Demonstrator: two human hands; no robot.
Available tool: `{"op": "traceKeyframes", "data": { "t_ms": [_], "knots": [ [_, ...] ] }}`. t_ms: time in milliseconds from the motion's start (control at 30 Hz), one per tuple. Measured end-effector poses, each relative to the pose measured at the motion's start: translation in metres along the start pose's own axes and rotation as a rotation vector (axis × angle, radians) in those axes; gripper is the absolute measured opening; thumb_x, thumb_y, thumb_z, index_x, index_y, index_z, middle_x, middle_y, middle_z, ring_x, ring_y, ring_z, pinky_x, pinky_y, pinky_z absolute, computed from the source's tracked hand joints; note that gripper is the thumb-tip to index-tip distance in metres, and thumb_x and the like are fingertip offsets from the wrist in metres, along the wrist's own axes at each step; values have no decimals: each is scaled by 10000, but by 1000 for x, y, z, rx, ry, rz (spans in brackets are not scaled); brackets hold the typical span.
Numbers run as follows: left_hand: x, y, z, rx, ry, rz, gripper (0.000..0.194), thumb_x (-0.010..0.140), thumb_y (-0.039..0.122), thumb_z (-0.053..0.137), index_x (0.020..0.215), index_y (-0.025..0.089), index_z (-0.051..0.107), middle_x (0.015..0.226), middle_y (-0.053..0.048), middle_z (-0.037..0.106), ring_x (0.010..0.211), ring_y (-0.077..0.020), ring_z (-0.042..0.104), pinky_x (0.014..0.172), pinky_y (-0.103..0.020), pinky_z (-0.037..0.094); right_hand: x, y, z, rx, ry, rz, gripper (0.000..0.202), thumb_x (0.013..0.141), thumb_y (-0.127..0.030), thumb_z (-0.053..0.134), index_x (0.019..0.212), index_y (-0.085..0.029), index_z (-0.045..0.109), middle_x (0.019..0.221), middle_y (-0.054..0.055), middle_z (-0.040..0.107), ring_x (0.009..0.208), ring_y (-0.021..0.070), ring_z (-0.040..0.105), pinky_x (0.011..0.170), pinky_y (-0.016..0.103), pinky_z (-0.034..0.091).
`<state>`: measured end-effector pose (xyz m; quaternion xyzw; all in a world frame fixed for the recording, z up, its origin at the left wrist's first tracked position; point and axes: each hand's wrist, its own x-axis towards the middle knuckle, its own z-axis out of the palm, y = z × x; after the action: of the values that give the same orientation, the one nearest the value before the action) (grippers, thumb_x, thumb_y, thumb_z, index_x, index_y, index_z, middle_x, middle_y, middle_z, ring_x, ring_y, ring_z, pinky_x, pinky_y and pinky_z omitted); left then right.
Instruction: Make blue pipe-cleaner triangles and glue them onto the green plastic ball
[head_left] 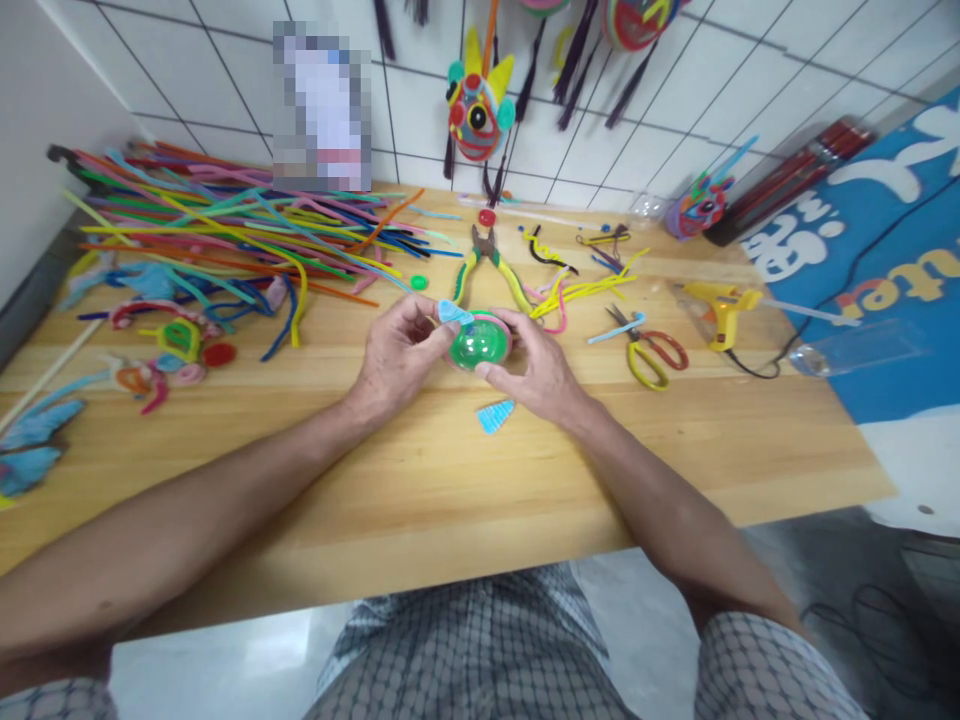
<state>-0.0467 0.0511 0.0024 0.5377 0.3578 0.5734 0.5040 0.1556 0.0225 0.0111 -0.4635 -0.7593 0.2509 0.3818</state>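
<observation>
My right hand (546,372) is closed round the side of a shiny green ball (481,346) with a pink rim along its top. Between the thumb and fingers of my left hand (396,352) is a light-blue fuzzy triangular piece (452,312), held at the ball's upper left edge. Whether this piece touches the ball I cannot tell. On the wooden table (420,500) just below the ball lies a second blue ribbed triangle (495,416). Pliers (486,262) with yellow-green handles lie beyond my hands, their jaws pointing away.
Many coloured pipe cleaners (247,225) are heaped at the back left, with shaped fuzzy pieces (178,340) nearer. Scissors (649,352), a yellow glue gun (721,308) and a dark red flask (795,180) are to the right. A decorated lion-like head (478,115) hangs against the tiled wall.
</observation>
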Motion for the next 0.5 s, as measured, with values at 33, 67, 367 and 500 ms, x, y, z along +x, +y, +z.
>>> {"op": "traceKeyframes", "data": {
  "t_ms": [33,67,367,500],
  "knots": [
    [0,0,0,1,-10,1,281,758,407,864,775,204,670,677,27,671,603,-120,618,583,-253,511,0,0,0,-1,-2,-2,580,802,-379,753,1320,-218,548,1281,132,675,1163,300,668,1000,473,547],
    [1,0,-1,7,-24,5,286,764,420,857,773,206,669,673,27,668,600,-121,615,581,-256,510,0,1,0,-3,-2,-7,580,803,-378,752,1322,-218,546,1286,133,673,1167,300,667,1003,474,546],
    [1,2,-3,85,-63,32,284,842,473,778,795,209,686,722,13,673,641,-130,604,634,-277,496,-1,4,0,-20,0,-34,593,809,-406,758,1332,-239,536,1302,121,667,1183,305,658,1011,489,544],
    [0,0,-6,171,-50,79,268,871,470,748,800,220,687,738,10,669,668,-143,606,670,-295,500,-1,3,1,-20,7,-29,589,800,-385,768,1323,-241,541,1283,117,675,1165,302,667,999,485,552]
  ]
}}
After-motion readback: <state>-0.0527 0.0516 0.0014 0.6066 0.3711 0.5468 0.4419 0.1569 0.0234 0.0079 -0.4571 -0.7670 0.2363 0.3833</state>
